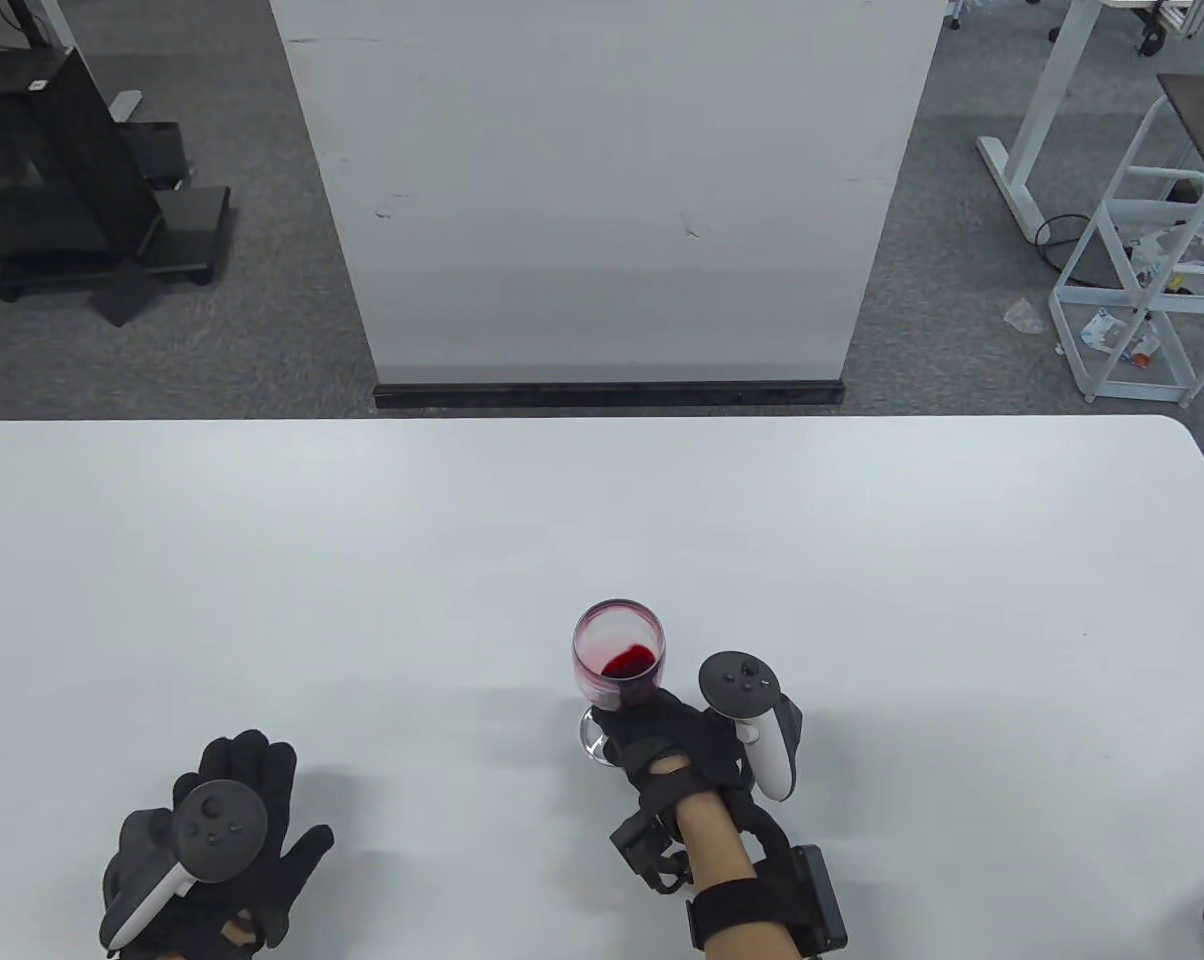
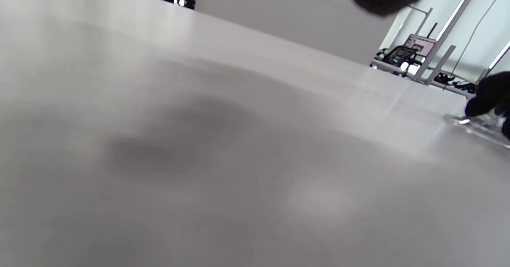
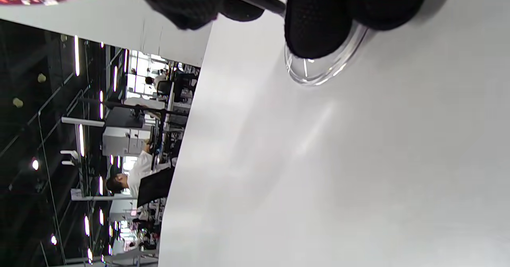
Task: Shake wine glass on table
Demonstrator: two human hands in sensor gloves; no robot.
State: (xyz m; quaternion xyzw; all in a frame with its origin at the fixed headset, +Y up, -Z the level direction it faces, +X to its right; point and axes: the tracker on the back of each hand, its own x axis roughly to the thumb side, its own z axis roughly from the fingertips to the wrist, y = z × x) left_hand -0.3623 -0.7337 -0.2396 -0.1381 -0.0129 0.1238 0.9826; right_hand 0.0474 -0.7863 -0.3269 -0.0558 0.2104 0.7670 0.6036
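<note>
A clear wine glass (image 1: 618, 655) with a little red wine in the bowl stands on the white table (image 1: 602, 520), near its front middle. My right hand (image 1: 662, 735) grips the glass at the stem, just under the bowl; the round foot (image 3: 318, 69) sits on the table under my fingers (image 3: 314, 24). In the left wrist view the foot (image 2: 478, 125) shows at the right edge. My left hand (image 1: 227, 850) lies flat on the table at the front left, fingers spread, holding nothing.
A white upright panel (image 1: 602, 190) stands behind the table's far edge. A white metal rack (image 1: 1152, 260) is on the floor at the right, and black equipment (image 1: 52, 170) at the left.
</note>
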